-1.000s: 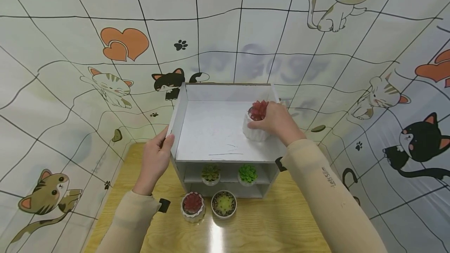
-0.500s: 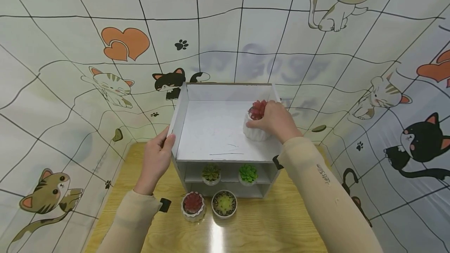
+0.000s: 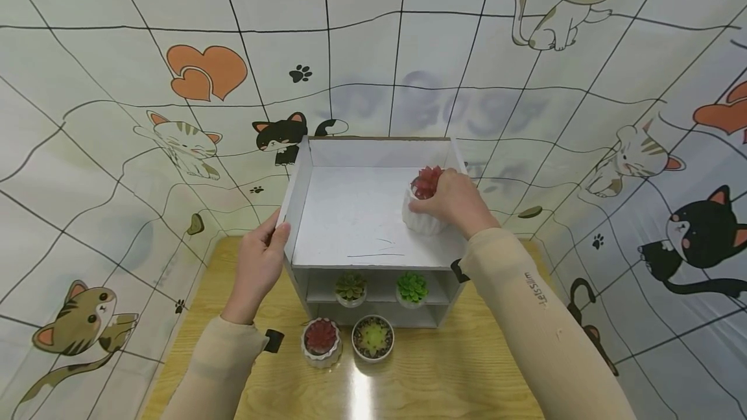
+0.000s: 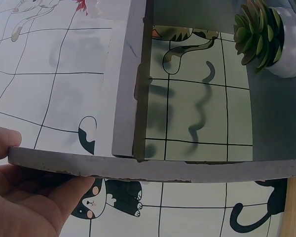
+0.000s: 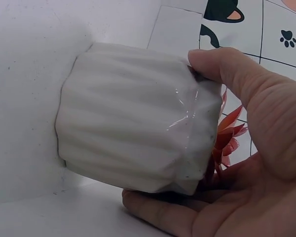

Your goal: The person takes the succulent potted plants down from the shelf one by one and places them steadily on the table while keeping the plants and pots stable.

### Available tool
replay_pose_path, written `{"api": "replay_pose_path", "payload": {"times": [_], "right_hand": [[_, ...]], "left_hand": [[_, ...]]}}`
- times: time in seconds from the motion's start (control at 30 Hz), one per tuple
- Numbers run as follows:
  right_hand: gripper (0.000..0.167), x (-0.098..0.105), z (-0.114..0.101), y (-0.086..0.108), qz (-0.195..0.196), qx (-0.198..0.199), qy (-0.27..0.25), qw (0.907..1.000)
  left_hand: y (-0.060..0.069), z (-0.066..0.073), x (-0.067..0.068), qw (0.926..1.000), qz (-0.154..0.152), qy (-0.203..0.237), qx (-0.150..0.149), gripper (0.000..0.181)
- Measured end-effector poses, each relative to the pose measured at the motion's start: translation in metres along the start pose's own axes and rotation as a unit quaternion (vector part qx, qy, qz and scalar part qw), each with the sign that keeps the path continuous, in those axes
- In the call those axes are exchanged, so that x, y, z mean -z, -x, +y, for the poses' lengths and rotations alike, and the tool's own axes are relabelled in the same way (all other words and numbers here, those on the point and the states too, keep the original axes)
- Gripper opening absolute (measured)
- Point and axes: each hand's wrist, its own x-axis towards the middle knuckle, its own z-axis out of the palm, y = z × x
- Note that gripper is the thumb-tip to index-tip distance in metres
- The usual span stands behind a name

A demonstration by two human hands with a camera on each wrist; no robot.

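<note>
White and ribbed, the pot with the red succulent is on top of the shelf unit, near its right edge, and I see the right hand grasping it, fingers and thumb near the rim. I watch the left hand pinch the unit's left edge, while a bright green plant and a duller one sit inside, and two more potted plants stand on the counter by its front edge.
</note>
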Motion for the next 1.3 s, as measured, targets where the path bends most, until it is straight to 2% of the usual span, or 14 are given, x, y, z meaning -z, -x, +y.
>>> {"api": "replay_pose_path", "payload": {"times": [0.27,0.57,0.87,1.07,1.3], "right_hand": [[0.068,-0.0029,0.0024,-0.0018,0.016,-0.011,-0.023,0.9995],[0.065,-0.0028,0.0037,-0.0004,0.016,-0.021,-0.05,0.9984],[0.057,-0.0067,0.0069,0.0014,0.036,-0.001,-0.07,0.9969],[0.061,-0.0087,0.0089,0.0028,0.04,0.012,-0.086,0.9954],[0.058,-0.0069,0.0098,0.0043,0.039,0.021,-0.068,0.9967]], "left_hand": [[-0.0001,-0.0018,-0.0005,1.0,-0.001,0.003,0.001,0.043],[0.0006,-0.0012,-0.0004,1.0,-0.001,0.002,0.004,0.042],[0.0009,-0.001,-0.001,1.0,0.003,0.007,0.001,0.042],[0.0013,-0.0003,-0.0011,1.0,0.009,0.002,-0.001,0.041],[0.0011,0.0005,-0.0012,0.9999,0.007,0.01,-0.004,0.041]]}}
